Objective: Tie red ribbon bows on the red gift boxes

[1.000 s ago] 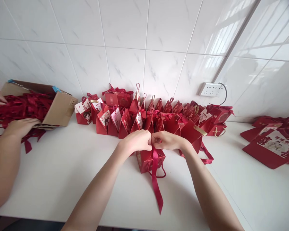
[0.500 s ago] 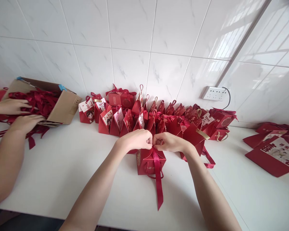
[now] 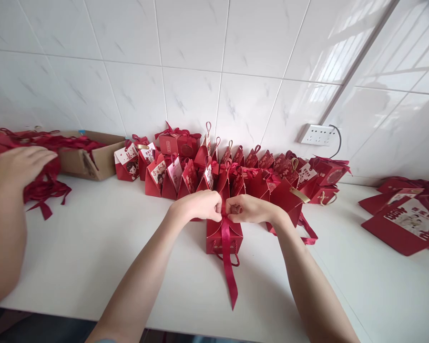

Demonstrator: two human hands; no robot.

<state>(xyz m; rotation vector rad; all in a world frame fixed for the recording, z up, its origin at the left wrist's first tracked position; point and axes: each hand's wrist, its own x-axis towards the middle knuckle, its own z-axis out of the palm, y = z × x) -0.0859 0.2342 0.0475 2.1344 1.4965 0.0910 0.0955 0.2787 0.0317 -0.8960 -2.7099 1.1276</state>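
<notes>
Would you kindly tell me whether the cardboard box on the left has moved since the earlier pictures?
Yes, downward: the cardboard box has tipped, and its upper edge now sits lower against the tiled wall.

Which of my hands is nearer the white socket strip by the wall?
Right. Your right hand is left of the white socket strip and in front of it; your left hand is farther left. Both are at the red ribbon.

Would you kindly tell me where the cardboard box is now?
In the head view, the cardboard box is at left by the wall, between the co-worker's hand and the red boxes.
</notes>
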